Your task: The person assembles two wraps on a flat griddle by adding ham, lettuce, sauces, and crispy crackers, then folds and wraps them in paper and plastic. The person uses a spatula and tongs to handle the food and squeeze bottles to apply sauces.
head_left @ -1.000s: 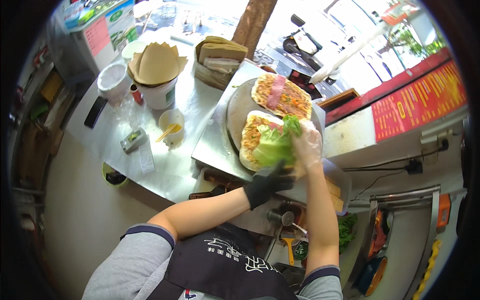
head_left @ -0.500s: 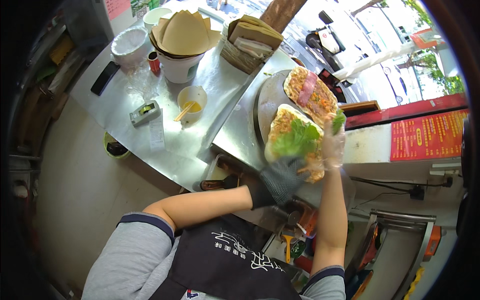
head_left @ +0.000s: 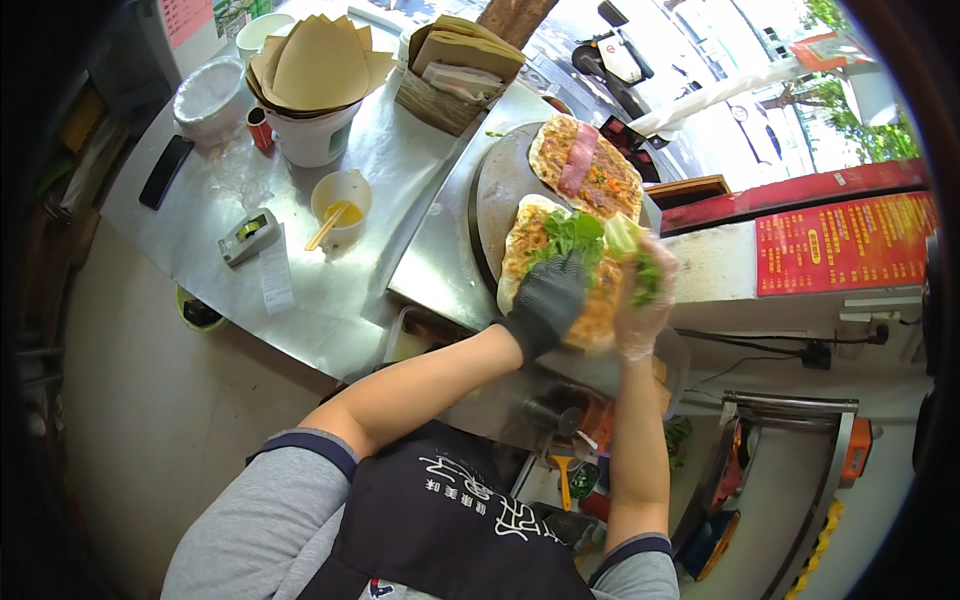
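Observation:
Two topped flatbreads lie side by side on a round griddle (head_left: 497, 180). The far flatbread (head_left: 600, 185) carries a pink strip of meat (head_left: 577, 160) and orange bits. Green lettuce (head_left: 575, 235) rests on the near flatbread (head_left: 517, 245), which has a reddish-brown topping. In a dark textured glove, my left hand (head_left: 550, 300) reaches over this flatbread, its fingers together at the lettuce; their tips are hidden among the leaves. My right hand (head_left: 648, 300), in a clear plastic glove and slightly blurred, is closed around another lettuce leaf (head_left: 622, 237) at the flatbread's right side.
On the metal counter (head_left: 330, 335) stand a cup with chopsticks (head_left: 352, 225), a tape dispenser (head_left: 250, 238), a white bucket of brown paper (head_left: 315, 140) and a paper-bag holder (head_left: 440, 100). A dark phone (head_left: 166, 172) lies left. Below the griddle are containers and a yellow-handled brush (head_left: 564, 480).
My left hand has moved forward onto the lettuce, whose leaves were blurred before. A pale lettuce stem now shows at my right hand. The whole view has shifted, moving the scene leftward.

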`<state>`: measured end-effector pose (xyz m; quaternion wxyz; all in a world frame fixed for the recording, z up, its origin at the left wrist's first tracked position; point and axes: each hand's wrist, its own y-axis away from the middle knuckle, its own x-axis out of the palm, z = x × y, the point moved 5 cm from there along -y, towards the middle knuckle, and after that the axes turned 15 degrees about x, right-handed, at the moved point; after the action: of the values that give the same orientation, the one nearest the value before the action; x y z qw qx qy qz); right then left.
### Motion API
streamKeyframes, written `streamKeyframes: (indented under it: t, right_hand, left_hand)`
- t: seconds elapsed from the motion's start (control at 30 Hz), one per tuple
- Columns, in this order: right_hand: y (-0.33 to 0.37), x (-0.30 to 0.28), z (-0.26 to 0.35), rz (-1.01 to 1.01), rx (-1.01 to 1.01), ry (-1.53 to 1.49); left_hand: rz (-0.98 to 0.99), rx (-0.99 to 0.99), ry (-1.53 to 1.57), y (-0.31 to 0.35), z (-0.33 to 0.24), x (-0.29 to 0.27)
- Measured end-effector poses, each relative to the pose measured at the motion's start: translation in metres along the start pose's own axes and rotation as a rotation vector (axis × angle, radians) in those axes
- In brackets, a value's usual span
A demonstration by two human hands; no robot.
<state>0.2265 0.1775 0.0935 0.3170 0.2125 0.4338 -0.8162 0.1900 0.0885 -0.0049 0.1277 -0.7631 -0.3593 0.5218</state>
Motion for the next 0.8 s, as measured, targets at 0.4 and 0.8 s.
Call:
streamKeyframes:
  t: [0.4, 0.8]
  right_hand:
    - [0.050, 0.017, 0.005, 0.445, 0.168, 0.238]
    - [0.053, 0.020, -0.061, 0.429, 0.384, -0.035]
  left_hand:
    - [-0.066, 0.029, 0.261, 0.014, 0.009, -0.013]
    - [-0.393, -0.205, 0.249, -0.005, 0.002, 0.038]
